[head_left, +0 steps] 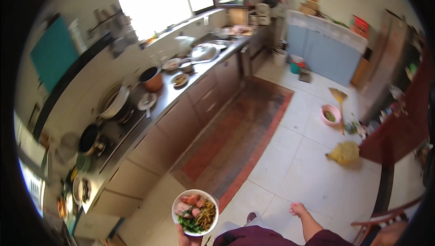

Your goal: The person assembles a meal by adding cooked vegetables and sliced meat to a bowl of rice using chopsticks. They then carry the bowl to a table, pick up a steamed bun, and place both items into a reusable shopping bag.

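My left hand holds a white bowl low in the view, its thumb at the rim and the rest of the hand mostly hidden beneath. Pinkish-red pieces that look like sausage or meat, dark leafy greens and a brownish shredded food fill the bowl. To the right, my right hand hangs over the tiled floor with its fingers loosely curled; whether anything is inside them is too small to tell.
A counter with pots, dishes and a lidded pan runs along the left. Beside it lies a striped floor mat. On the right floor are a pink basin, a broom and a yellow bag. A wooden chair stands lower right.
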The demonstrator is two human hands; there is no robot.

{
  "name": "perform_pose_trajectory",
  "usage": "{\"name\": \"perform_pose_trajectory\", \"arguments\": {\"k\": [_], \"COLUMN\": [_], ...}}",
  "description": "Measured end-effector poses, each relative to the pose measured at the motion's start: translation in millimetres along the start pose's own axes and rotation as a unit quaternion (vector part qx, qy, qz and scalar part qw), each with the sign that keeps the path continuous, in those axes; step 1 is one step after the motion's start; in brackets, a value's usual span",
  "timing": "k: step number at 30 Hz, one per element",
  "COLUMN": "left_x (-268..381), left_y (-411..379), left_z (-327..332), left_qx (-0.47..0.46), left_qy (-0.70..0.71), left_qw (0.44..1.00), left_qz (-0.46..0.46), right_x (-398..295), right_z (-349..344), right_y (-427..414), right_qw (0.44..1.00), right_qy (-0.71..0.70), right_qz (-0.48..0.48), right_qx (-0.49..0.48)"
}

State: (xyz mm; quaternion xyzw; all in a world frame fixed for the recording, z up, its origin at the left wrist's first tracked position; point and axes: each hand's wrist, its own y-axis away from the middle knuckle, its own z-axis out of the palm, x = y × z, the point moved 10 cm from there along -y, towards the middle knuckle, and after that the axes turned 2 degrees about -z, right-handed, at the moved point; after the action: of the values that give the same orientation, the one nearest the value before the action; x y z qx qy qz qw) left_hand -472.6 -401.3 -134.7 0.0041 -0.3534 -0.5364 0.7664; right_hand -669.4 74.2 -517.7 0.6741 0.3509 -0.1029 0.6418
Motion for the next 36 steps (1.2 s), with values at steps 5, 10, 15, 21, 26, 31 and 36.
{"name": "perform_pose_trajectory", "arguments": {"k": [5,10,15,21,26,31,36], "left_x": [-7,-6,-6,-40,-85,-146,-245], "left_y": [-12,-83,-182,-313,-392,-419,-399], "left_z": [38,52,108,184,249,293,330], "left_qx": [0.072,0.055,-0.004,-0.155,-0.185,-0.185,-0.222], "left_qy": [-0.069,-0.078,-0.113,-0.106,-0.179,-0.186,-0.202], "left_qw": [0.995,0.993,0.989,0.965,0.925,0.893,0.844], "left_qz": [-0.022,-0.063,-0.098,-0.182,-0.279,-0.366,-0.445], "right_x": [-34,12,26,14,-56,-24,47], "right_z": [-26,-37,-48,-41,-24,24,32], "right_y": [20,9,29,42,76,93,123], "right_qw": [0.999,0.995,0.974,0.947,0.937,0.915,0.876], "right_qy": [-0.001,-0.033,-0.115,-0.229,-0.271,-0.358,-0.401], "right_qz": [0.033,0.086,0.152,0.161,0.082,0.047,0.177], "right_qx": [0.02,0.044,0.123,0.16,0.206,0.178,0.201]}}
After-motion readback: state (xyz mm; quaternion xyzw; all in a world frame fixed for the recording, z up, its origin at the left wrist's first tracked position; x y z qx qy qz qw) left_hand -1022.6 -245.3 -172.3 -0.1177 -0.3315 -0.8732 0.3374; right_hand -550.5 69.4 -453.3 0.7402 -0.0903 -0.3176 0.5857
